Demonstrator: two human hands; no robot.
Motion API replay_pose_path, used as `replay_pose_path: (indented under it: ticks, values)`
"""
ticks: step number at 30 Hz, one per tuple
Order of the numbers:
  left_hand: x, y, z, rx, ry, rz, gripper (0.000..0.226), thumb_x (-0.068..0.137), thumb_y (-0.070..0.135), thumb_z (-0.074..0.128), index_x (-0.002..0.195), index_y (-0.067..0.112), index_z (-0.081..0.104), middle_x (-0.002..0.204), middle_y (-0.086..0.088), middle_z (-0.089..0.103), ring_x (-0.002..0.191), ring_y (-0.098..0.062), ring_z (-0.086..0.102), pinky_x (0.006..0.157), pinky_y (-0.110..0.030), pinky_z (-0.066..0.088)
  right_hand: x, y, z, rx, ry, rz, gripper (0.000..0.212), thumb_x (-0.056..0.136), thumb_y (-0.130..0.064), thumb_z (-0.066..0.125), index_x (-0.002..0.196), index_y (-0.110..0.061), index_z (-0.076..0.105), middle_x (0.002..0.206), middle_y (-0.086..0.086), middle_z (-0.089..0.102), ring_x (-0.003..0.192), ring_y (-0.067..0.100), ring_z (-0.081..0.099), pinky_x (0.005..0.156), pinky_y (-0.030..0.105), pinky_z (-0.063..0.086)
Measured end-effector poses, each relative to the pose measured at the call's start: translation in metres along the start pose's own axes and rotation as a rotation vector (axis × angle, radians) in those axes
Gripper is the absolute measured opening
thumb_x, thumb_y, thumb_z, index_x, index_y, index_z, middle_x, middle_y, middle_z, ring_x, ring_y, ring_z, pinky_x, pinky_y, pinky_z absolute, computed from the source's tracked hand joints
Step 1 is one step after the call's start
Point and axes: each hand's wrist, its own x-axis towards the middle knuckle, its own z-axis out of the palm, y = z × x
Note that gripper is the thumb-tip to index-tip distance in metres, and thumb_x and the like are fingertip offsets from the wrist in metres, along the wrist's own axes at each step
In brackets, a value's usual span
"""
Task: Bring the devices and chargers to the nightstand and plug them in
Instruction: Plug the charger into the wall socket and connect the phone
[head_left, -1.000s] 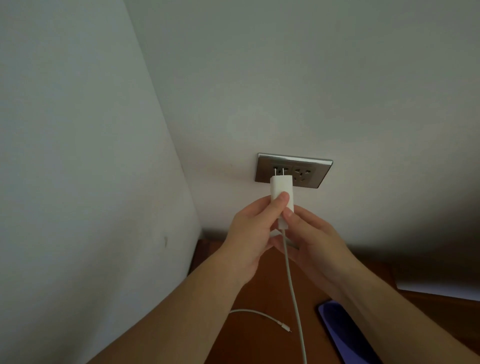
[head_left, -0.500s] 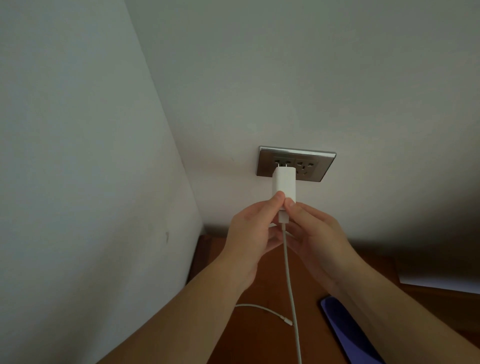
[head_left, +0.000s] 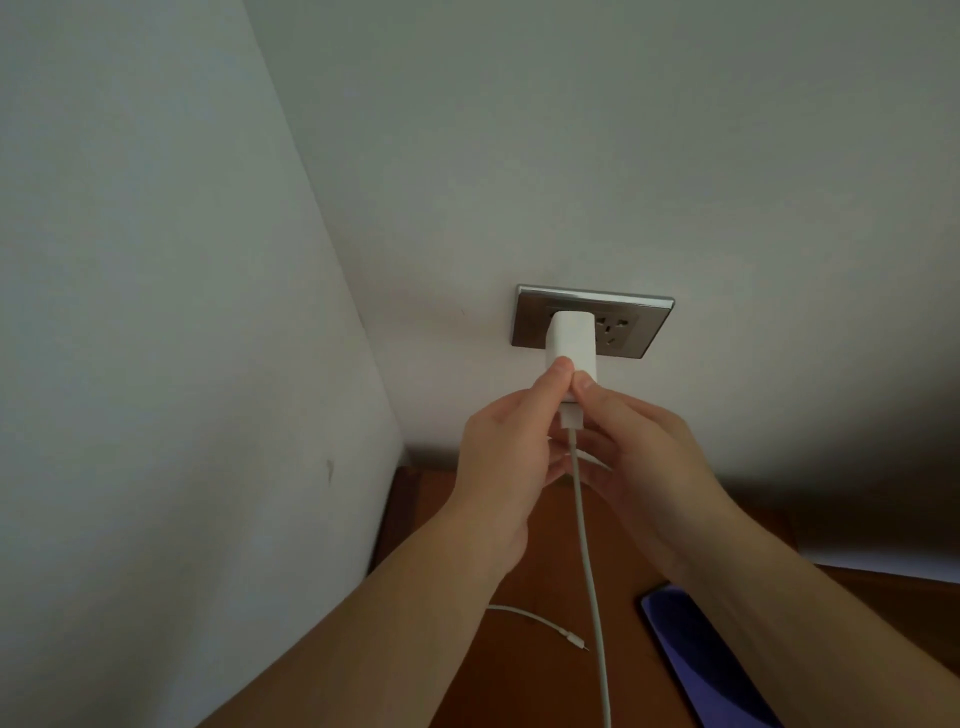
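Note:
A white charger block (head_left: 570, 343) sits flush in the left socket of a metal wall outlet (head_left: 639, 332). My left hand (head_left: 506, 457) and my right hand (head_left: 639, 452) both pinch the block's lower end, thumbs touching on top. Its white cable (head_left: 587, 561) hangs down from the block between my hands. The cable's free plug end (head_left: 576, 642) lies on the wooden nightstand (head_left: 524, 691). A dark phone (head_left: 696, 654) lies face up on the nightstand at the lower right, partly hidden by my right forearm.
The outlet is on the back wall near a corner, with a side wall (head_left: 182, 364) close on the left. A white sheet edge (head_left: 893, 566) shows at the far right, beyond the nightstand.
Both hands pushed the charger block up and into the outlet. Its prongs showed a second ago and are now hidden inside the socket.

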Motion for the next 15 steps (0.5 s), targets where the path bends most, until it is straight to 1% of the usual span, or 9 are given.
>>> replay_pose_path:
  ticks: [3, 4, 6, 9, 10, 11, 12, 13, 15]
  values:
    - [0.002, 0.010, 0.002, 0.014, -0.018, -0.029, 0.036, 0.079, 0.057, 0.067, 0.094, 0.025, 0.074, 0.082, 0.004, 0.076, 0.079, -0.013, 0.073, 0.065, -0.028, 0.059, 0.001, -0.008, 0.001, 0.010, 0.033, 0.020, 0.037, 0.090, -0.047, 0.058, 0.096, -0.015, 0.076, 0.091, 0.006, 0.078, 0.091, 0.020, 0.073, 0.078, 0.035, 0.055]
    - [0.004, 0.013, 0.002, 0.022, -0.020, -0.037, 0.037, 0.079, 0.057, 0.068, 0.094, 0.024, 0.074, 0.081, 0.003, 0.077, 0.078, -0.014, 0.073, 0.066, -0.030, 0.060, 0.001, -0.010, 0.001, 0.015, 0.034, 0.024, 0.039, 0.090, -0.047, 0.058, 0.096, -0.014, 0.076, 0.091, 0.007, 0.078, 0.089, 0.020, 0.074, 0.076, 0.034, 0.056]
    - [0.005, 0.015, 0.000, 0.033, -0.018, -0.053, 0.038, 0.082, 0.053, 0.066, 0.101, 0.021, 0.072, 0.087, 0.000, 0.076, 0.083, -0.018, 0.073, 0.073, -0.035, 0.060, 0.001, -0.009, 0.001, 0.001, 0.012, 0.026, 0.038, 0.092, -0.044, 0.056, 0.098, -0.012, 0.076, 0.095, 0.008, 0.077, 0.093, 0.022, 0.073, 0.081, 0.037, 0.056]
    - [-0.004, 0.010, -0.001, 0.041, -0.018, -0.053, 0.033, 0.091, 0.042, 0.058, 0.111, 0.017, 0.067, 0.104, -0.005, 0.071, 0.098, -0.024, 0.069, 0.085, -0.042, 0.058, -0.007, -0.003, 0.005, -0.034, -0.010, 0.033, 0.036, 0.094, -0.037, 0.053, 0.108, -0.009, 0.071, 0.102, 0.009, 0.075, 0.101, 0.024, 0.070, 0.091, 0.040, 0.055]
    - [-0.005, 0.010, 0.000, 0.030, -0.021, -0.048, 0.032, 0.092, 0.040, 0.058, 0.112, 0.016, 0.067, 0.105, -0.007, 0.070, 0.098, -0.025, 0.068, 0.085, -0.042, 0.058, -0.008, -0.003, 0.005, -0.033, -0.016, 0.033, 0.035, 0.094, -0.035, 0.053, 0.108, -0.008, 0.071, 0.102, 0.010, 0.075, 0.101, 0.024, 0.070, 0.091, 0.040, 0.055]
    - [-0.004, 0.013, 0.002, 0.018, -0.018, -0.051, 0.032, 0.091, 0.040, 0.059, 0.110, 0.015, 0.068, 0.102, -0.008, 0.072, 0.095, -0.025, 0.069, 0.081, -0.040, 0.059, -0.008, -0.007, 0.005, -0.023, -0.019, 0.036, 0.035, 0.094, -0.035, 0.053, 0.105, -0.008, 0.072, 0.100, 0.011, 0.075, 0.099, 0.024, 0.071, 0.089, 0.039, 0.056]
    - [-0.002, 0.018, 0.004, 0.000, -0.007, -0.062, 0.033, 0.089, 0.042, 0.062, 0.105, 0.014, 0.070, 0.096, -0.009, 0.074, 0.089, -0.025, 0.071, 0.075, -0.039, 0.060, -0.006, -0.015, 0.005, -0.012, -0.018, 0.043, 0.035, 0.094, -0.037, 0.055, 0.099, -0.008, 0.075, 0.095, 0.011, 0.076, 0.093, 0.023, 0.073, 0.083, 0.037, 0.058]
    - [0.000, 0.024, 0.007, -0.022, 0.015, -0.077, 0.037, 0.084, 0.045, 0.067, 0.101, 0.013, 0.071, 0.090, -0.011, 0.075, 0.084, -0.026, 0.073, 0.068, -0.038, 0.061, -0.004, -0.024, 0.006, -0.002, -0.010, 0.056, 0.036, 0.092, -0.040, 0.058, 0.088, -0.010, 0.078, 0.085, 0.009, 0.077, 0.082, 0.021, 0.074, 0.073, 0.034, 0.059]
    - [0.008, 0.035, 0.012, -0.056, 0.060, -0.107, 0.044, 0.075, 0.048, 0.075, 0.098, 0.011, 0.071, 0.085, -0.014, 0.075, 0.077, -0.027, 0.074, 0.060, -0.038, 0.061, 0.003, -0.040, 0.006, 0.018, 0.039, 0.067, 0.039, 0.088, -0.040, 0.065, 0.069, -0.010, 0.078, 0.065, 0.005, 0.073, 0.061, 0.016, 0.071, 0.054, 0.025, 0.055]
